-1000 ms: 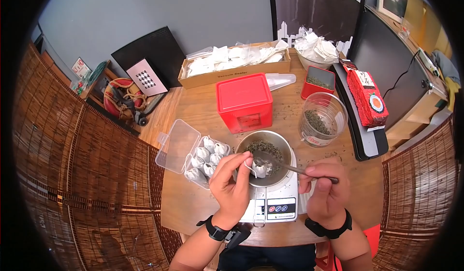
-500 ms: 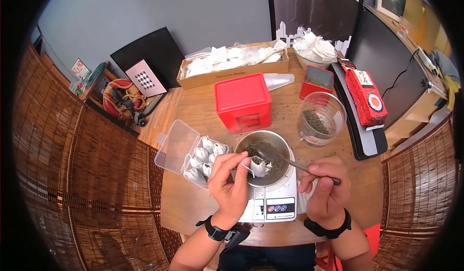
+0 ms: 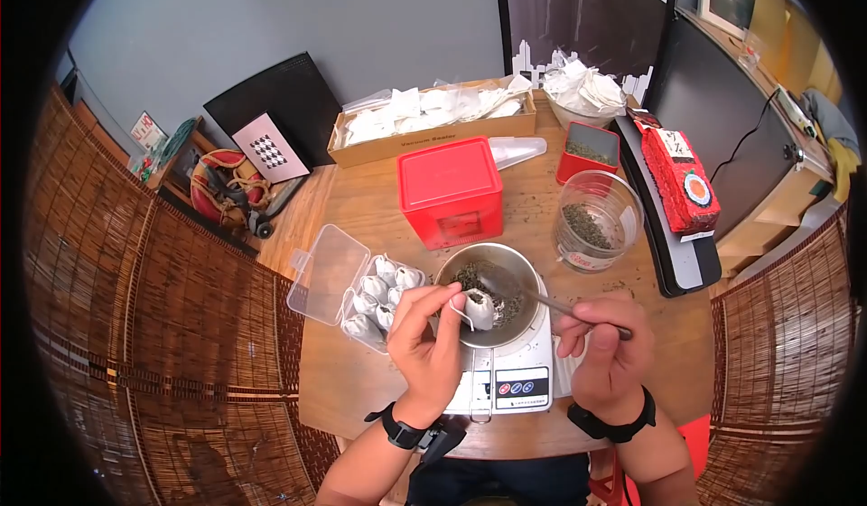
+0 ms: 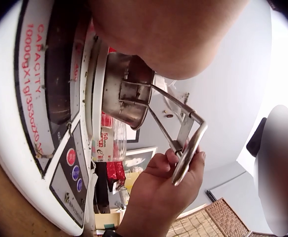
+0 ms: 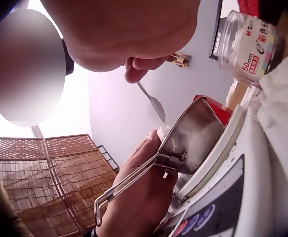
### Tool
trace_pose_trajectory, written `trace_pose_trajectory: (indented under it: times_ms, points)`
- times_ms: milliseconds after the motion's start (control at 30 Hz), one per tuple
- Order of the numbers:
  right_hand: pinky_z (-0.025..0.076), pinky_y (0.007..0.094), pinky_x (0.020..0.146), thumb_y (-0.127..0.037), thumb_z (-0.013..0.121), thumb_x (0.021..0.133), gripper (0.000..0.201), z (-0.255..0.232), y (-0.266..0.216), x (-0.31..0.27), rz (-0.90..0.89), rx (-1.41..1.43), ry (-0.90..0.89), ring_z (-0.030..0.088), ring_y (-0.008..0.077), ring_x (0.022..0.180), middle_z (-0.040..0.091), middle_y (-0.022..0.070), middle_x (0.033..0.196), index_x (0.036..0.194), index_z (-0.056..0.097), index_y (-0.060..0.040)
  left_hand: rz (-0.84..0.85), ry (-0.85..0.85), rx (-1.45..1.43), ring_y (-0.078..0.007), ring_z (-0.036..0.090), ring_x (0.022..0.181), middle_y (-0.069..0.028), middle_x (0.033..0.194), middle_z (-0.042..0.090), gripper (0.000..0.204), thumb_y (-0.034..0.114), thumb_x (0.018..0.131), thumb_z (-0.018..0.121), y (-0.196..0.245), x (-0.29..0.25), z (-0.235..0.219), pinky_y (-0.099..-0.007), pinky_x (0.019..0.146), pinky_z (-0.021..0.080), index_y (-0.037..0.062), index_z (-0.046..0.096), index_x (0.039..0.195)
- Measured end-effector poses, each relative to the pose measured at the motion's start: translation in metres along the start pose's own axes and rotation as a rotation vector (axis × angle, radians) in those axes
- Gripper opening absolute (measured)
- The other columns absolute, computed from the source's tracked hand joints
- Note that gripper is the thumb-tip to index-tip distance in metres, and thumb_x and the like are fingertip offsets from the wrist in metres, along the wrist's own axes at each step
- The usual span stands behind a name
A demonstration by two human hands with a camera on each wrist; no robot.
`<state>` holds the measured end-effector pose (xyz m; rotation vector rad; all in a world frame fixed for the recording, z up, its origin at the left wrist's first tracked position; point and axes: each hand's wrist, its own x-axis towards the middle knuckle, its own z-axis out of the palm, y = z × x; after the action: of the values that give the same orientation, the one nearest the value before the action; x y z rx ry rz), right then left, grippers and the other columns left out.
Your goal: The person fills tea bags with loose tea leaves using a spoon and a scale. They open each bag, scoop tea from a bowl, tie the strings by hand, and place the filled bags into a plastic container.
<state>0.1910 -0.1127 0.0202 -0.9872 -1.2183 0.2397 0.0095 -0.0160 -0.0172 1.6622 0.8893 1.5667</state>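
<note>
My left hand (image 3: pixel 426 348) pinches the rim of a small white drawstring bag (image 3: pixel 480 315) above a steel pan (image 3: pixel 535 291). Dark dried leaves show in the bag's mouth, and its string hangs by my fingers. With my right hand (image 3: pixel 610 352) I hold a metal spoon (image 3: pixel 562 307) by its handle. The spoon's bowl is just behind the bag, over loose dried leaves (image 3: pixel 515 306) in the pan. Its bowl and neck show clearly in the right wrist view, where the spoon (image 5: pixel 155 104) points down to the pan's rim. Under the pan is a white kitchen scale (image 3: pixel 533 362).
Left of the pan, an open clear plastic box (image 3: pixel 330 267) holds several filled bags (image 3: pixel 372 285). Behind stand a red canister (image 3: pixel 450 190) and a carton (image 3: pixel 433 140) of white bags. To the right are a clear tub (image 3: pixel 601 226), a red tin (image 3: pixel 587 149) and a red packet (image 3: pixel 682 181).
The spoon's bowl has moved off the bag's mouth, up and back over the leaves behind it. More of the bag's opening shows. My left hand keeps its pinch on the bag.
</note>
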Motion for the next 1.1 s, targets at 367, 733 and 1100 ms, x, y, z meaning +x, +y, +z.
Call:
trace_pose_trajectory:
  times_ms: [367, 733, 1100]
  points:
    - [0.051, 0.0278, 0.063, -0.008, 0.064, 0.111, 0.015, 0.000, -0.002, 0.006, 0.001, -0.099, -0.081, 0.068, 0.0151, 0.067, 0.077, 0.0121, 0.094, 0.117, 0.072, 0.0036, -0.030, -0.001, -0.031, -0.0173, 0.068, 0.095, -0.0127, 0.108, 0.074, 0.017, -0.004, 0.100, 0.078, -0.001, -0.001, 0.000, -0.0279, 0.085, 0.054, -0.0039, 0.080, 0.117]
    - [0.050, 0.0264, 0.063, -0.002, 0.067, 0.108, 0.012, 0.000, -0.005, 0.007, 0.103, -0.072, -0.022, 0.067, 0.0138, 0.066, 0.077, 0.0125, 0.093, 0.113, 0.075, 0.0037, -0.020, -0.005, -0.027, -0.0175, 0.068, 0.095, -0.0126, 0.108, 0.074, 0.016, -0.004, 0.100, 0.078, 0.000, 0.000, 0.000, -0.0282, 0.084, 0.054, -0.0043, 0.080, 0.117]
    - [0.048, 0.0262, 0.057, 0.001, 0.075, 0.100, 0.006, 0.008, -0.003, 0.022, 0.123, -0.307, -0.074, 0.063, 0.0130, 0.065, 0.072, 0.0076, 0.083, 0.106, 0.077, -0.0001, -0.028, 0.012, -0.059, -0.0163, 0.070, 0.094, -0.0136, 0.109, 0.078, 0.015, -0.004, 0.103, 0.075, -0.002, -0.002, 0.001, -0.0278, 0.084, 0.056, -0.0040, 0.079, 0.117]
